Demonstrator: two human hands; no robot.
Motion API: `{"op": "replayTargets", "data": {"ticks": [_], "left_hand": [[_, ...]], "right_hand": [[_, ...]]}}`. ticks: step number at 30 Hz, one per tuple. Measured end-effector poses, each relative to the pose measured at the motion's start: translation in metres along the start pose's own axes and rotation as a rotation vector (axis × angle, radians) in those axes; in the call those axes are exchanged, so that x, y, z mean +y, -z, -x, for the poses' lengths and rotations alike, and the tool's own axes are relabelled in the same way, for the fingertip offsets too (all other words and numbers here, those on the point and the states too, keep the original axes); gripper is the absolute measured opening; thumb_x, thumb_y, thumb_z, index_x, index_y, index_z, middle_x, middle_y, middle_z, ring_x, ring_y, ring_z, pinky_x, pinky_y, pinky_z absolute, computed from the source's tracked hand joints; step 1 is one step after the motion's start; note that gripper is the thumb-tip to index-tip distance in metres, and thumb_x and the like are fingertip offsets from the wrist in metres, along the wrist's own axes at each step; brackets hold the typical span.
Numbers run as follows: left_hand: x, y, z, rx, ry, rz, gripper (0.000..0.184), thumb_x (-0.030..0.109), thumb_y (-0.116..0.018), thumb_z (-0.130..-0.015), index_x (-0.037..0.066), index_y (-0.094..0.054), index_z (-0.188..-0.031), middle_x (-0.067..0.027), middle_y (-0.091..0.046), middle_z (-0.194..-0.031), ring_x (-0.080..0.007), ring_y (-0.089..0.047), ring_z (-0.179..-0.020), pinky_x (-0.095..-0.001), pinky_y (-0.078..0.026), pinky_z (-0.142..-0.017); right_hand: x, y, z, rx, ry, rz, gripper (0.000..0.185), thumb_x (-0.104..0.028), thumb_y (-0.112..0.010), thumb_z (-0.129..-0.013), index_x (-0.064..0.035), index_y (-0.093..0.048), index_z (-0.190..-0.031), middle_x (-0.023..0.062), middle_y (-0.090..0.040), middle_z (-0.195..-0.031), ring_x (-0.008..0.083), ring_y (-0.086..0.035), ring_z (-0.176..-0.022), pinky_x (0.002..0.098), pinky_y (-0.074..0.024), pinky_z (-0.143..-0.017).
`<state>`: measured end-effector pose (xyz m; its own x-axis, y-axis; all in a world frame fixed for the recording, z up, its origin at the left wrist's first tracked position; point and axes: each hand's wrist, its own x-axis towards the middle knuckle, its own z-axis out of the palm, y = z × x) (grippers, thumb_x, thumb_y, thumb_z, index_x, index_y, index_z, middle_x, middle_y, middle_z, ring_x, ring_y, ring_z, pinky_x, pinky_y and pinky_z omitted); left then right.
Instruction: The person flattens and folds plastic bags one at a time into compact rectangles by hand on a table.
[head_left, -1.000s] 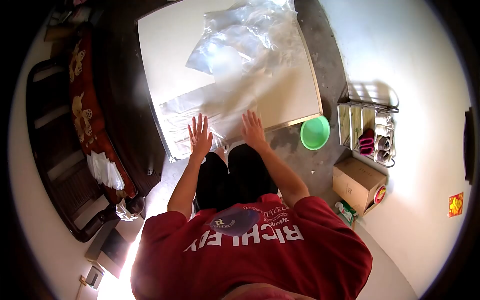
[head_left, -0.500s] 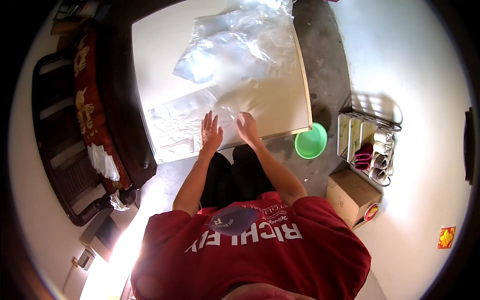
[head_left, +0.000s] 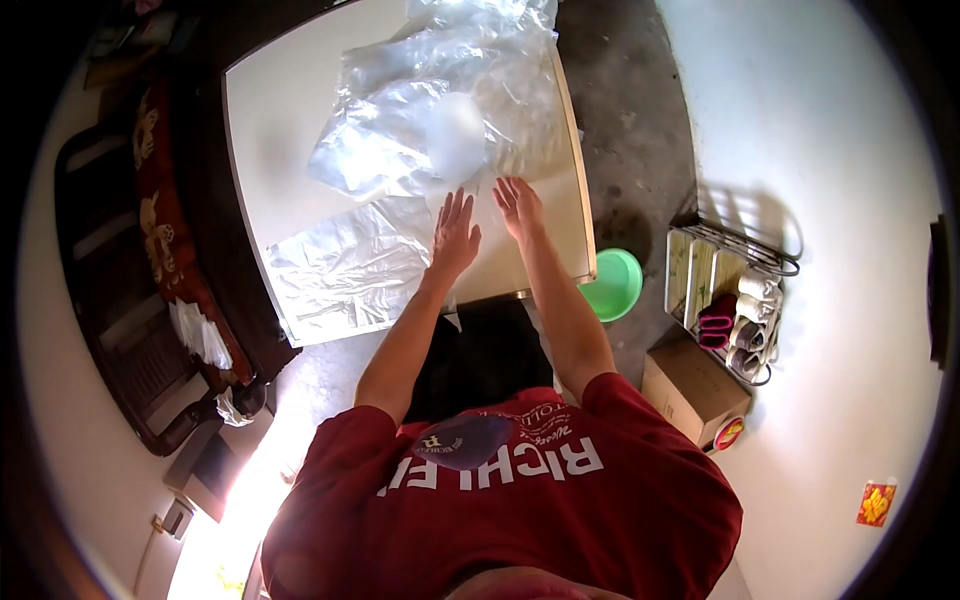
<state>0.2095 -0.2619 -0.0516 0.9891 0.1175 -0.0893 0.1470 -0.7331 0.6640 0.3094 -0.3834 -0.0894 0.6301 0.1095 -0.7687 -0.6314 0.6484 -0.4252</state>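
Arms outstretched, my left grip and right grip point toward twelve, both released; plastic sheet around eight o'clock.

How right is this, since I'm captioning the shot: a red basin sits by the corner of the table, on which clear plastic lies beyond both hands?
The colour is wrong: the head view shows a green basin, not a red one. It does sit by the corner of the table, on which clear plastic lies beyond the left hand and the right hand.
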Motion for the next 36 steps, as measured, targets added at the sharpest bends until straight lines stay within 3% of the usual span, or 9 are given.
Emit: {"op": "replayTargets", "data": {"ticks": [7, 11, 13, 14, 17, 21, 26, 30, 36], "left_hand": [[-0.009, 0.015, -0.022, -0.019, 0.034, -0.114, 0.052, 0.008, -0.057, -0.082, -0.001, -0.041, -0.131, -0.0188, -0.031, -0.144, -0.0390, -0.029, -0.132, -0.0441, -0.031, -0.107], [-0.006, 0.014, -0.027, 0.173, 0.097, 0.042, 0.040, 0.011, -0.056, -0.086, -0.003, -0.048, -0.123, -0.0189, -0.050, -0.129, -0.0336, -0.048, -0.120, -0.0397, -0.042, -0.099], [-0.002, 0.017, -0.028, 0.041, 0.549, 0.564, 0.037, 0.019, -0.055, -0.090, -0.003, -0.051, -0.120, -0.0160, -0.057, -0.120, -0.0268, -0.058, -0.107, -0.0354, -0.048, -0.091], [-0.011, 0.005, -0.029, 0.049, 0.687, 0.838, 0.044, 0.033, -0.053, -0.093, -0.004, -0.050, -0.117, -0.0157, -0.061, -0.112, -0.0230, -0.061, -0.097, -0.0325, -0.051, -0.085], [0.008, 0.010, -0.032, 0.092, 0.970, 1.433, 0.051, 0.041, -0.052, -0.092, -0.004, -0.048, -0.115, -0.0176, -0.060, -0.111, -0.0249, -0.061, -0.098, -0.0340, -0.051, -0.086], [0.010, 0.010, -0.037, 0.230, 0.985, 1.682, 0.055, 0.044, -0.049, -0.093, -0.005, -0.047, -0.117, -0.0189, -0.058, -0.112, -0.0282, -0.059, -0.101, -0.0342, -0.049, -0.089], [0.001, 0.016, -0.046, 0.262, 0.994, 1.625, 0.029, 0.019, -0.052, -0.092, -0.003, -0.053, -0.111, -0.0180, -0.058, -0.113, -0.0294, -0.061, -0.101, -0.0365, -0.053, -0.086], [0.016, 0.042, -0.037, 0.160, 0.867, 1.500, 0.030, 0.022, -0.053, -0.092, -0.005, -0.056, -0.106, -0.0188, -0.062, -0.107, -0.0301, -0.063, -0.093, -0.0369, -0.054, -0.083], [0.038, 0.106, 0.012, 0.101, 0.730, 0.999, 0.041, 0.035, -0.056, -0.091, -0.005, -0.066, -0.086, -0.0142, -0.068, -0.093, -0.0185, -0.067, -0.080, -0.0273, -0.051, -0.071]], "right_hand": [[-0.003, -0.025, -0.022, 0.208, -0.029, 0.270, 0.031, -0.027, -0.067, -0.082, -0.0020, -0.055, -0.095, 0.0086, -0.061, -0.089, 0.0206, -0.060, -0.082, 0.0361, -0.0525, -0.075], [-0.007, -0.039, 0.009, 0.163, 0.131, 0.349, 0.028, -0.025, -0.063, -0.086, 0.0014, -0.056, -0.094, 0.0118, -0.063, -0.090, 0.0214, -0.063, -0.080, 0.0345, -0.0534, -0.075], [-0.007, -0.038, 0.027, 0.102, 0.166, 0.307, 0.027, -0.023, -0.061, -0.087, 0.0027, -0.056, -0.094, 0.0133, -0.063, -0.091, 0.0220, -0.064, -0.081, 0.0342, -0.0536, -0.075], [-0.008, -0.038, 0.035, 0.073, 0.141, 0.223, 0.023, -0.021, -0.059, -0.088, 0.0021, -0.057, -0.091, 0.0115, -0.063, -0.089, 0.0205, -0.063, -0.080, 0.0335, -0.0537, -0.076], [-0.013, -0.035, 0.058, 0.043, 0.096, 0.104, 0.020, -0.017, -0.056, -0.090, 0.0027, -0.058, -0.091, 0.0109, -0.064, -0.088, 0.0197, -0.063, -0.081, 0.0330, -0.0544, -0.077], [-0.013, -0.023, 0.088, 0.055, 0.166, 0.108, 0.021, -0.018, -0.054, -0.092, 0.0033, -0.057, -0.092, 0.0122, -0.064, -0.089, 0.0216, -0.065, -0.083, 0.0343, -0.0544, -0.077], [-0.011, -0.006, 0.119, 0.078, 0.172, 0.262, 0.027, -0.020, -0.056, -0.091, 0.0060, -0.057, -0.097, 0.0150, -0.064, -0.092, 0.0228, -0.066, -0.082, 0.0339, -0.0535, -0.077], [-0.008, 0.010, 0.145, -0.020, 0.165, 0.343, 0.028, -0.020, -0.057, -0.091, 0.0070, -0.057, -0.099, 0.0151, -0.065, -0.089, 0.0228, -0.066, -0.080, 0.0330, -0.0535, -0.077], [0.005, 0.018, 0.168, -0.060, 0.233, 0.519, 0.025, -0.018, -0.057, -0.091, 0.0070, -0.059, -0.095, 0.0115, -0.064, -0.086, 0.0199, -0.066, -0.077, 0.0305, -0.0549, -0.071]]}}
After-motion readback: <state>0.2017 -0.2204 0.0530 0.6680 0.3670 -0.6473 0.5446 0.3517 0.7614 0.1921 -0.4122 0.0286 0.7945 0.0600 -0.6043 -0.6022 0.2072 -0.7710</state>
